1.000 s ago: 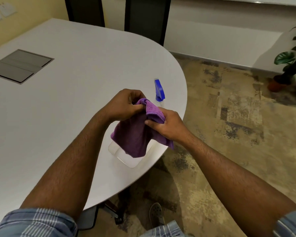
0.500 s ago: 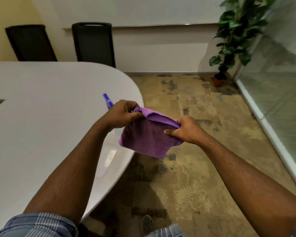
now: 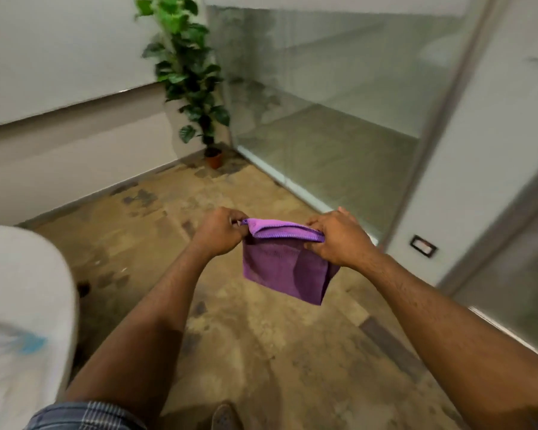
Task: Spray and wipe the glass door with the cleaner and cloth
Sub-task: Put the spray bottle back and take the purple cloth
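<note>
A folded purple cloth (image 3: 281, 268) hangs in front of me above the floor, stretched by its top edge between both hands. My left hand (image 3: 221, 232) pinches its left corner and my right hand (image 3: 339, 235) pinches its right corner. A frosted glass wall (image 3: 330, 97) stands ahead on the right, and a second glass panel (image 3: 516, 280) is at the far right edge. A blurred blue shape on the table at lower left is probably the spray bottle (image 3: 28, 344).
A white rounded table (image 3: 22, 293) fills the lower left. A potted plant (image 3: 193, 82) stands in the corner by the glass. A wall column with a socket plate (image 3: 423, 246) separates the glass panels. Patchy brown floor (image 3: 246, 336) lies underfoot; my shoe shows at the bottom.
The view has swung right, away from the table toward the glass. The hands have pulled apart, spreading the cloth wider. The spray bottle stayed behind on the table.
</note>
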`<state>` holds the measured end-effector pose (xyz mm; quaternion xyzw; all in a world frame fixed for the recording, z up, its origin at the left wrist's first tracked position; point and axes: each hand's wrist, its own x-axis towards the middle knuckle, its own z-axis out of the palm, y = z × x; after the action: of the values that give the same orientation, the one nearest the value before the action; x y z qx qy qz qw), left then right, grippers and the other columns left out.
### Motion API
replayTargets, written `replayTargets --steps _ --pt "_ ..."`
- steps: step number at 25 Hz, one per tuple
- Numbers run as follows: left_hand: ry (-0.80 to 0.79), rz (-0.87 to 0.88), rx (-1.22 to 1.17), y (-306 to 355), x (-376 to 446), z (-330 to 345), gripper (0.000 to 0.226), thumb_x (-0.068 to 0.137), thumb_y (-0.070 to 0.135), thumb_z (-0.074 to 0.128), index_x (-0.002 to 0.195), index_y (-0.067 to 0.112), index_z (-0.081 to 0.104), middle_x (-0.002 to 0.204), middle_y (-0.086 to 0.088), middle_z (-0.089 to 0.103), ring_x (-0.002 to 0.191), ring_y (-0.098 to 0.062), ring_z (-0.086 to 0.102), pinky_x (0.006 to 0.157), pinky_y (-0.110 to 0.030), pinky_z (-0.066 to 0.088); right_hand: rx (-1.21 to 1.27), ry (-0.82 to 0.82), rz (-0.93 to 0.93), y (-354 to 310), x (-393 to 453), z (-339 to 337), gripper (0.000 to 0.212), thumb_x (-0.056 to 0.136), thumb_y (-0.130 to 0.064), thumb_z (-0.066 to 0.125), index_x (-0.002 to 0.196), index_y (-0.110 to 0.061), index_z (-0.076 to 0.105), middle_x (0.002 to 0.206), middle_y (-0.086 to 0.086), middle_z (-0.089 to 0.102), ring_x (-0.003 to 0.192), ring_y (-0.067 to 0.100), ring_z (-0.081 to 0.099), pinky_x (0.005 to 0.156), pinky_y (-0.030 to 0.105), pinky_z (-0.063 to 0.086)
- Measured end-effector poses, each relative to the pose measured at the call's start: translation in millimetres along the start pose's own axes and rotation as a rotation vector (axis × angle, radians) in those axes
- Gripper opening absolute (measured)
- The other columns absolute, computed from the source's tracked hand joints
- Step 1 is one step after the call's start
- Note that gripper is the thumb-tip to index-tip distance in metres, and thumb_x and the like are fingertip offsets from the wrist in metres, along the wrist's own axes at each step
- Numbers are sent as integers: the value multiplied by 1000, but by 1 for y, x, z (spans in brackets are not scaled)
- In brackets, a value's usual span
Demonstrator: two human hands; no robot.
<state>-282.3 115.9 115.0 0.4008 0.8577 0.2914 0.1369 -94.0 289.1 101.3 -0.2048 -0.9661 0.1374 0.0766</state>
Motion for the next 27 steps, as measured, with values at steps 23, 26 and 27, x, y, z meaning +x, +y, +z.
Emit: replayTargets --steps 23,26,27 --pt "-418 855 101 505 134 397 22 87 29 58 98 28 76 84 -8 74 85 -33 69 68 -32 52 -336 362 1031 378 -289 -143 22 79 -39 70 90 -20 74 157 -1 32 146 17 21 118 39 6" --pt "-772 732 -156 566 136 421 19 90 23 61 94 14 77 86 -12 75 87 -29 71 82 -41 58 -354 396 1128 404 -302 -153 23 79 -40 71 84 -18 73 157 -1 31 146 17 22 119 40 7" --pt "-831 700 -200 586 135 427 21 88 24 59 92 14 77 87 -10 75 86 -26 71 81 -39 58 -340 404 1156 413 -308 -155 23 79 -40 71 83 -18 72 157 -1 32 146 17 22 119 40 7"
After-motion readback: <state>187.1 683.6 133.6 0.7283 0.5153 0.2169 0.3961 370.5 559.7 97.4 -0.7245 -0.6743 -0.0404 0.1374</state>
